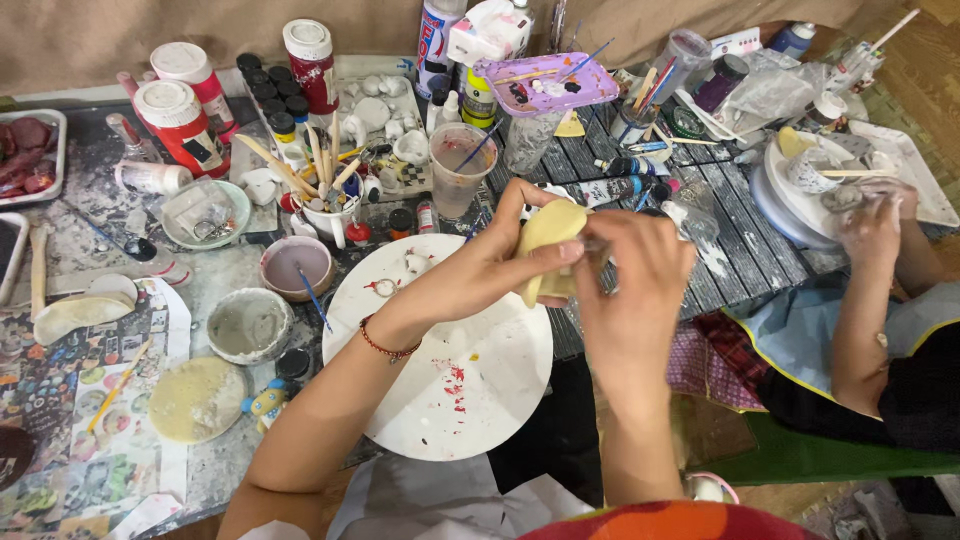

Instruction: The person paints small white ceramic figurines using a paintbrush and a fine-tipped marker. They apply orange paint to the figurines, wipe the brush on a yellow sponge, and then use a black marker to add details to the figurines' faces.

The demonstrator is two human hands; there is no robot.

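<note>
We see one cluttered, paint-spattered surface (130, 225) carrying one round white board (440, 400) flecked with red. Above it, we hold one pale yellow, smooth clay piece (547, 240). Our left hand (490, 265) wraps it, fingers (545, 252) curled closed around it. Our right hand (640, 270) closes against its right side, fingers bent; their tips are hidden.

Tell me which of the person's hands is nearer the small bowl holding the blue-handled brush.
Left. The left hand, gripping the pale yellow clay piece, sits closer to the small bowl across the white round board. The right hand is farther, beyond the clay.
</note>
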